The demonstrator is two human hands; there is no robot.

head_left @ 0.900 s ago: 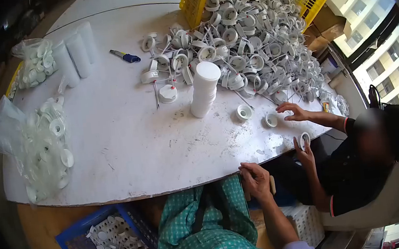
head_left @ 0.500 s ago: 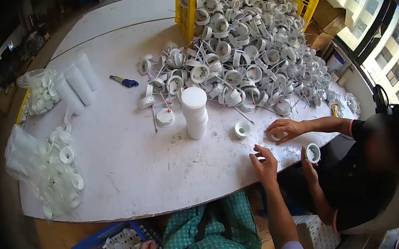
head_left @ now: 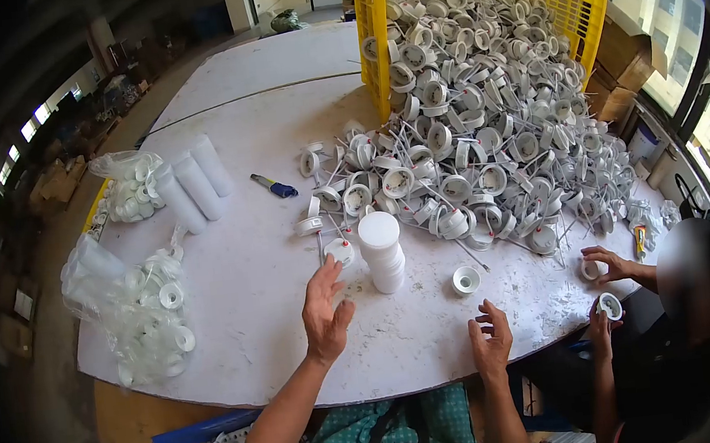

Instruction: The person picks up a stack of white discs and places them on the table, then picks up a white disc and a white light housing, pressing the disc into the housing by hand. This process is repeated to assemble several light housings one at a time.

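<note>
Left hand (head_left: 326, 318) and right hand (head_left: 491, 344) held over the worktop (head_left: 236, 320), each grip spread.
White disc stack (head_left: 382, 257) is stood upright beyond and between them. A wired white cap (head_left: 341, 251) is seen at the left fingertips, contact unclear; a white cup-shaped ring (head_left: 466, 280) is set just beyond the right hand.

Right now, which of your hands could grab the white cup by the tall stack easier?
Probably the right hand: it is nearer the white cup and looks empty. The left hand is farther off, on the other side of the tall stack.
</note>
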